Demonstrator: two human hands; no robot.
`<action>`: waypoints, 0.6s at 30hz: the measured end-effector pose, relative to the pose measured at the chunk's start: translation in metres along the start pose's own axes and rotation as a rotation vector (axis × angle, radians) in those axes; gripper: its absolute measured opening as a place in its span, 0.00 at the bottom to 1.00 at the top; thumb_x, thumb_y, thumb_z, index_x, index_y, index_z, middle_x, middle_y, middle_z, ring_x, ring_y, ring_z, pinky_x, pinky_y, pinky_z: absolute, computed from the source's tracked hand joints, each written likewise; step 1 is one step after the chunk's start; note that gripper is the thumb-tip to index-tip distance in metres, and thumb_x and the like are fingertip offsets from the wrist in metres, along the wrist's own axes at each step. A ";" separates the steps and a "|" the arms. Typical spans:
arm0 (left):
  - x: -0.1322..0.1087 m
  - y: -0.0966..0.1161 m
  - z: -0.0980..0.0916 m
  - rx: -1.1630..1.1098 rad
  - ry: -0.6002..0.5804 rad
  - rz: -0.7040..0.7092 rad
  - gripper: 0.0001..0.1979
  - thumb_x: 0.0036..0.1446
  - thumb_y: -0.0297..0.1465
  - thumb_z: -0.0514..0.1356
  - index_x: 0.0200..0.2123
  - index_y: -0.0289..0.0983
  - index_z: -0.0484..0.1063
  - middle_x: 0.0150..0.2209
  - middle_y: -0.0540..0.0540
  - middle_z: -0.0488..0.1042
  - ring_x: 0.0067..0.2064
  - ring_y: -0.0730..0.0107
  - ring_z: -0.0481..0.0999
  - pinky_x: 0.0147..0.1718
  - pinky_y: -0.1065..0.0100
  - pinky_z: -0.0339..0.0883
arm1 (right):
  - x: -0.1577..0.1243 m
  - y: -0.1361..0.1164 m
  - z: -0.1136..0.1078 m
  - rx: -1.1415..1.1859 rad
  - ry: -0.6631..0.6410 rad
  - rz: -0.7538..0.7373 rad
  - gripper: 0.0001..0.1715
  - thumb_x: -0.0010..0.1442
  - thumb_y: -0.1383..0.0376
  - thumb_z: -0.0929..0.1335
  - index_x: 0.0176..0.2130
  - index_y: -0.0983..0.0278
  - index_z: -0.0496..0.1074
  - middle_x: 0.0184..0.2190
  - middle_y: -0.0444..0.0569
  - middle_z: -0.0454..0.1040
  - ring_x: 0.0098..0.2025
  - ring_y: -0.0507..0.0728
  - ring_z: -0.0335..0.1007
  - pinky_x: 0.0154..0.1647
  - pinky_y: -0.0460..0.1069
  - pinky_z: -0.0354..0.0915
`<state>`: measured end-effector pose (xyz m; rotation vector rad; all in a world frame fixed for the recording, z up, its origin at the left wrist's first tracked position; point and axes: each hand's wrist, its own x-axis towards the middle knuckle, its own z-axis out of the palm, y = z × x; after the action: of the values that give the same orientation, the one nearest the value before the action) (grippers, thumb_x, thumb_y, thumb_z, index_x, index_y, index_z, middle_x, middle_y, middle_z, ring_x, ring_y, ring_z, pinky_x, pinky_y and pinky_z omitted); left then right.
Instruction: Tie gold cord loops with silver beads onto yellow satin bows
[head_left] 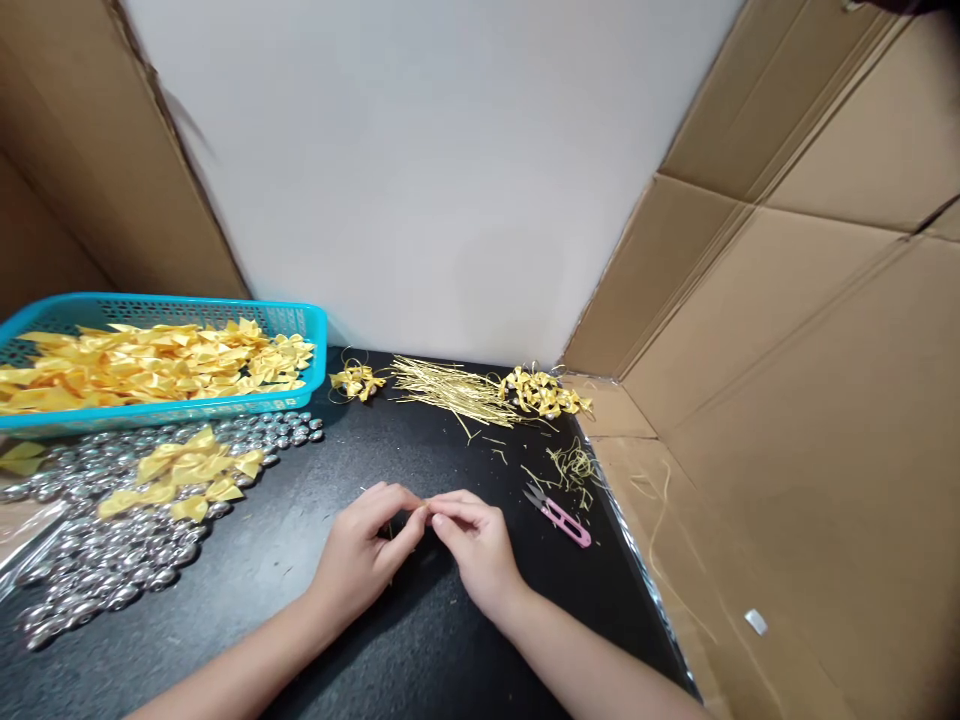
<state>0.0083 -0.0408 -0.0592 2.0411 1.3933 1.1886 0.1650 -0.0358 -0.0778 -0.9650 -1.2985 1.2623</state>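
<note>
My left hand [375,535] and my right hand [480,545] meet over the middle of the black table [337,620], fingertips pinched together. What sits between the fingertips is too small and covered to make out. To the right of my hands lies a pair of pink thread snips [564,520], blades pointing up and left. Beyond the hands is a bundle of gold cords [454,390]. Yellow bows with gold loops [544,392] are piled at its right end, and a smaller cluster of looped bows [358,380] lies at its left.
A blue basket [319,350] full of yellow ribbon bows [172,365] stands at the back left. Before it spread many silver beads [112,570], with loose yellow bows [187,470] on top. Cord scraps [574,470] lie near the right edge. Cardboard walls [825,400] flank the table.
</note>
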 end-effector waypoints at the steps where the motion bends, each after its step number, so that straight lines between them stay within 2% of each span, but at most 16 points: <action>1: 0.000 0.000 0.000 -0.003 0.009 -0.026 0.12 0.60 0.35 0.56 0.26 0.39 0.73 0.24 0.50 0.75 0.27 0.67 0.71 0.30 0.69 0.63 | -0.001 -0.001 0.000 -0.035 0.006 -0.022 0.09 0.56 0.68 0.71 0.35 0.61 0.83 0.37 0.53 0.80 0.42 0.59 0.77 0.44 0.53 0.73; 7: -0.001 0.000 0.003 -0.044 0.031 -0.160 0.16 0.60 0.38 0.54 0.24 0.38 0.70 0.21 0.51 0.71 0.24 0.68 0.69 0.26 0.70 0.61 | -0.006 -0.007 0.003 -0.220 -0.003 -0.119 0.13 0.57 0.72 0.69 0.39 0.62 0.83 0.37 0.53 0.80 0.42 0.59 0.77 0.45 0.52 0.72; 18: -0.001 -0.003 0.006 0.048 0.080 -0.150 0.16 0.60 0.39 0.53 0.25 0.38 0.70 0.21 0.51 0.70 0.24 0.69 0.68 0.25 0.70 0.60 | -0.010 -0.011 0.005 -0.313 -0.011 -0.209 0.15 0.57 0.74 0.68 0.42 0.65 0.82 0.38 0.55 0.80 0.42 0.59 0.78 0.45 0.51 0.72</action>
<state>0.0115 -0.0398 -0.0649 1.9004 1.5968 1.1950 0.1631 -0.0477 -0.0682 -1.0081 -1.5929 0.9220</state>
